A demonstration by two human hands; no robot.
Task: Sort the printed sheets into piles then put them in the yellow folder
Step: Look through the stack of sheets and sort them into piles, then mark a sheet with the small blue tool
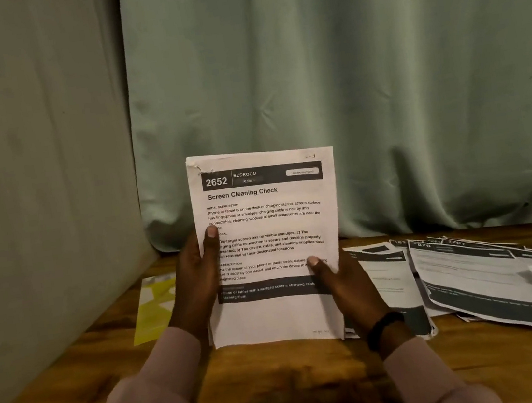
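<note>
I hold a printed sheet (267, 221) upright above the wooden table, headed "2652 BEDROOM, Screen Cleaning Check". My left hand (197, 279) grips its left edge, thumb on the front. My right hand (341, 284) grips its lower right edge, thumb on the print. Whether more sheets lie behind the front one I cannot tell. The yellow folder (155, 309) lies flat on the table to the left, partly hidden by my left hand. Several other printed sheets (480, 277) lie spread and overlapping on the table to the right.
The wooden table (283, 380) runs from the wall on the left to the right edge of view. A green curtain (344, 87) hangs behind it. A black band sits on my right wrist (383, 326).
</note>
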